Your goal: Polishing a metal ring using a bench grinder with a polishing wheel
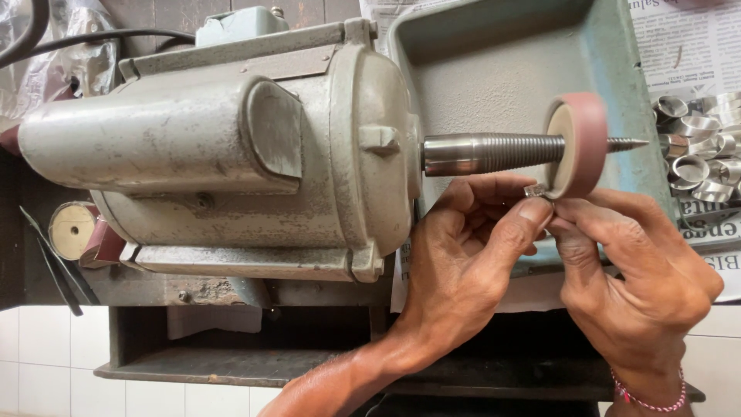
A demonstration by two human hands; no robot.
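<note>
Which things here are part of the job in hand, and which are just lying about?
In use:
left hand and right hand, pinching a small metal ring
pink polishing wheel, which the ring is held against
tapered spindle
grey motor

Lying about:
pile of metal rings on newspaper
spare wheel at the motor's far end
black cable

Printed matter: newspaper sheets [679,46], white with black print, lining the bench at upper right beside the tray and reappearing at right edge lower down [714,232]. No packages, labels, signs or screens visible.
</note>
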